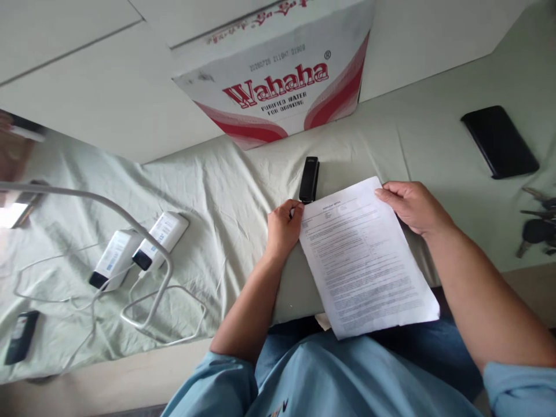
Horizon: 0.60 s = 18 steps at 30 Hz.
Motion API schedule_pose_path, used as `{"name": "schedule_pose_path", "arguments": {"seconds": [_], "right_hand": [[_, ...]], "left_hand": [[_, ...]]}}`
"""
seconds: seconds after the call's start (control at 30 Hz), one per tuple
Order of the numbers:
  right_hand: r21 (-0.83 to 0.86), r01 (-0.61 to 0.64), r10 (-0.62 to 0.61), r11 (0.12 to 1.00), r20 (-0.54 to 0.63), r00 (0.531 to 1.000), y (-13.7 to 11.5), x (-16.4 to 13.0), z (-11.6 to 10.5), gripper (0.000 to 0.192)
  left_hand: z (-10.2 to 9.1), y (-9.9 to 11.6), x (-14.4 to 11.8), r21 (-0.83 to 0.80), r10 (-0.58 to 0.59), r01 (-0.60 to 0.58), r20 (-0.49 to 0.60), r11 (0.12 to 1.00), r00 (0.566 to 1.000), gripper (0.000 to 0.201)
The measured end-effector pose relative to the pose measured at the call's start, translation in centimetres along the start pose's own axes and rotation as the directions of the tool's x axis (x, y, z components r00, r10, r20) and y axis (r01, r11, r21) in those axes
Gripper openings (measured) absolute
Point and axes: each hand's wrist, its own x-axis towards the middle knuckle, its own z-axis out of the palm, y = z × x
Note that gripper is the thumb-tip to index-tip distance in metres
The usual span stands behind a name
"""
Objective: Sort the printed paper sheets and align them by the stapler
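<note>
A printed sheet of paper (360, 260) is stretched between my two hands, its lower edge hanging over the table edge above my lap. My left hand (283, 229) pinches the sheet's upper left corner between thumb and fingers. At the upper right corner, my right hand (412, 204) grips it with the thumb on top and the fingers behind. Just beyond my left hand lies a narrow black object that looks like a stapler (309, 178), its near end close to my fingertips. The small print is too blurred to read.
A Wahaha water carton (278, 87) stands at the back against white panels. To the left lie two white power banks (160, 237) with cables and a small black device (21, 337). A black phone or case (500, 142) and keys (538, 229) are on the right.
</note>
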Motion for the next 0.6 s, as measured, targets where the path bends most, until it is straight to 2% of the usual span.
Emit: {"name": "schedule_pose_path", "arguments": {"seconds": [0.13,0.23,0.33,0.4,0.5,0.6], "right_hand": [[-0.080,0.040,-0.046,0.996,-0.070,0.997,-0.9,0.3,0.5,0.057],[-0.064,0.023,-0.027,0.998,-0.073,0.997,-0.9,0.7,0.6,0.058],[-0.024,-0.008,0.005,1.000,-0.089,0.996,-0.5,1.0,0.5,0.056],[-0.005,-0.036,0.035,0.999,-0.107,0.994,-0.1,1.2,0.3,0.053],[-0.002,-0.098,0.096,0.995,-0.145,0.985,0.3,1.4,-0.2,0.049],[-0.032,-0.125,0.117,0.992,-0.188,0.975,0.3,1.4,-1.0,0.046]], "left_hand": [[0.4,-0.2,0.4,-0.088,-0.097,0.091,-0.069,0.992,0.993,0.007],[0.3,-0.1,1.1,-0.107,-0.136,0.128,-0.074,0.986,0.988,0.009],[0.2,0.1,1.9,-0.043,-0.100,0.098,-0.055,0.994,0.993,0.017],[0.3,0.2,2.4,-0.030,-0.083,0.082,-0.006,0.996,0.997,0.019],[0.9,0.3,2.7,-0.090,-0.075,0.080,0.060,0.993,0.995,0.016],[1.9,0.4,2.8,-0.132,-0.041,0.049,0.060,0.990,0.997,0.013]]}}
